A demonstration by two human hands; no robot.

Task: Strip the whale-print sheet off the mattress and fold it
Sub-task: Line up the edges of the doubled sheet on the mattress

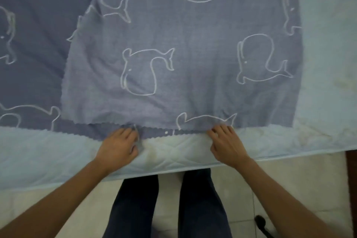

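The blue whale-print sheet (183, 35) lies spread on the pale quilted mattress (173, 152), with one layer folded over another; the top layer's left edge runs diagonally across the lower layer. Its scalloped near hem sits just short of the mattress's front edge. My left hand (119, 147) grips the hem left of centre, fingers curled over the cloth. My right hand (225, 141) holds the hem right of centre, fingertips curled onto the fabric by a whale outline.
Bare mattress shows to the right (328, 63) and along the front. Below it is a light tiled floor (241, 189), my dark-trousered legs (168, 208), and a small black object (261, 224) at the lower right.
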